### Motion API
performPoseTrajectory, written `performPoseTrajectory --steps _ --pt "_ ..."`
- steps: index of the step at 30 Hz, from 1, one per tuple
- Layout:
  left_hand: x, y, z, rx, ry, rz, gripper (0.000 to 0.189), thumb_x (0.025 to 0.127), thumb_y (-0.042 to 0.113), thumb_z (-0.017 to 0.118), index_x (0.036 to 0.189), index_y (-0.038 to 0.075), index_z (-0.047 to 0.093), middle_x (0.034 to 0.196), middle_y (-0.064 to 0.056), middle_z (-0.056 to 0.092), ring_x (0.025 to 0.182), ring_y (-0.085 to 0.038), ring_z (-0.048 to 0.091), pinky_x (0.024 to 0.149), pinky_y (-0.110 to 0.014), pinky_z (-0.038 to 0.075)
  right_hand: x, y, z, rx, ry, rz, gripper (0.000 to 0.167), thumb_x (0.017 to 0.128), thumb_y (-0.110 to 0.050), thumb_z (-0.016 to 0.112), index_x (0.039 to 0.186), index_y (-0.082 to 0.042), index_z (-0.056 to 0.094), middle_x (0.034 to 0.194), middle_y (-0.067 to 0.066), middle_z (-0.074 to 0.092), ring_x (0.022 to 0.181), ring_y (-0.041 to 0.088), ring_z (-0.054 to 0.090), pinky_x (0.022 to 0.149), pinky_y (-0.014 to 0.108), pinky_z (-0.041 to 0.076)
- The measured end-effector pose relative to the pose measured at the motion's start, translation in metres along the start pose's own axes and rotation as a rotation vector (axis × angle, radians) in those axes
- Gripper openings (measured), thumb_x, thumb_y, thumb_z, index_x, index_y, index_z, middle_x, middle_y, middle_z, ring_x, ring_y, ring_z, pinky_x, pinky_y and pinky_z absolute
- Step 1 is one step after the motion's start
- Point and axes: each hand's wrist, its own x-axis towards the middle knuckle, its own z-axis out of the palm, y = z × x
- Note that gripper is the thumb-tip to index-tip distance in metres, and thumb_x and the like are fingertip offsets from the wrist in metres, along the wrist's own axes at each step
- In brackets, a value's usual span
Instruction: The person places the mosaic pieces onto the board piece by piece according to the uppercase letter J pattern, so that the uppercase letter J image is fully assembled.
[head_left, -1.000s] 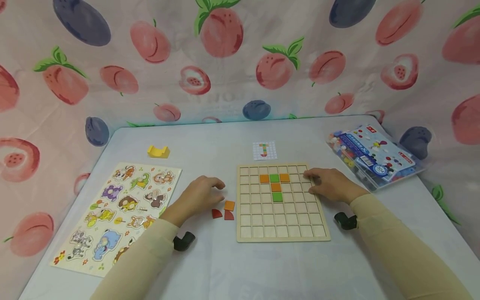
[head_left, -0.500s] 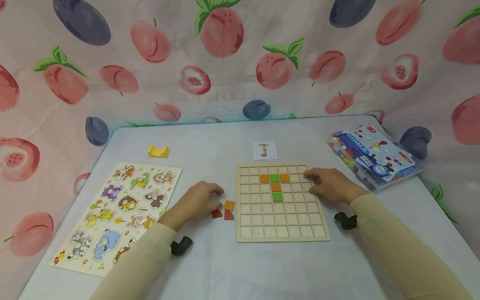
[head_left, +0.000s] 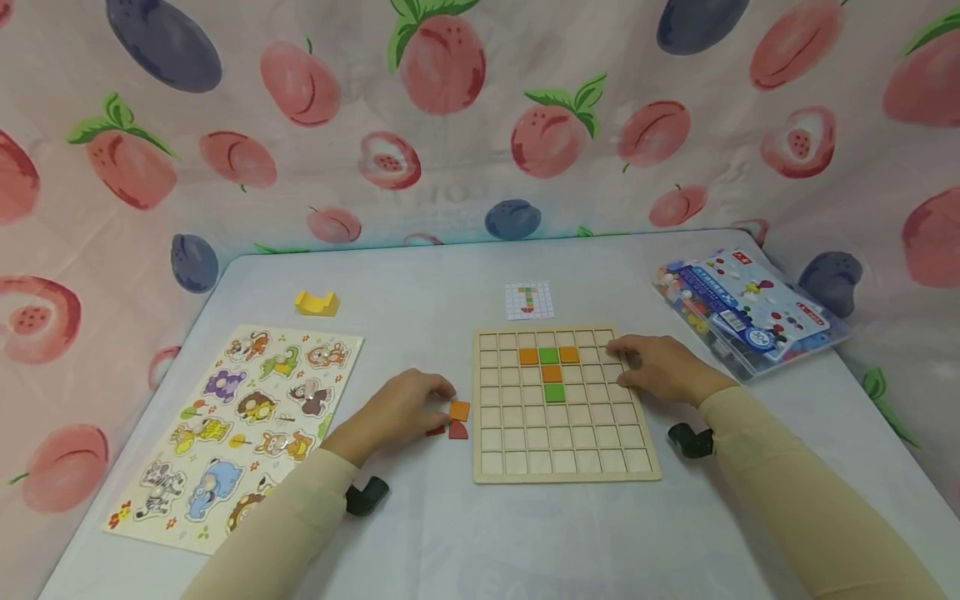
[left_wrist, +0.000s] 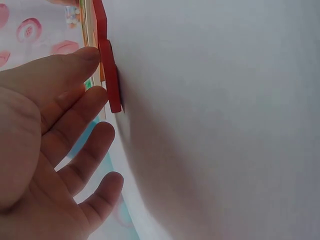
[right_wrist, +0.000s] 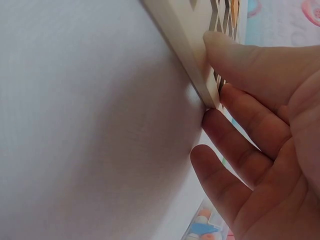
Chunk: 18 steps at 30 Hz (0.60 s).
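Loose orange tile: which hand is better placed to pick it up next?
Left, probably: the left hand is beside the orange tile; the right hand touches the opposite side of the board.

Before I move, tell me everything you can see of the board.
The board is a pale, square-looking panel, apparently wood, with a rim and thin ridges dividing it into square cells. It lies flat on the table. Five cells hold tiles in a T: orange, green, orange across the second row from the far edge, then orange and green running nearer from the middle. Other visible cells are bare. The right hand touches its right edge near the far corner.
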Motion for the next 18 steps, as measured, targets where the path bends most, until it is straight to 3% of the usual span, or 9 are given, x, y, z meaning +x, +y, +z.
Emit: performPoseTrajectory --steps 18 --pt "0.0026 0.0065 0.0027 0.033 -0.004 0.046 0.026 0.084 0.013 0.078 0.110 0.011 0.073 0.105 0.003 0.069 0.103 -0.018 0.058 0.095 -0.037 0.047 0.0007 0.0001 0.0010 -0.001 0.007 -0.001 0.056 0.092 -0.019 0.072 0.143 -0.003 0.053 0.146 0.027 0.046 0.137 0.048 0.037 0.109 0.062 0.030"
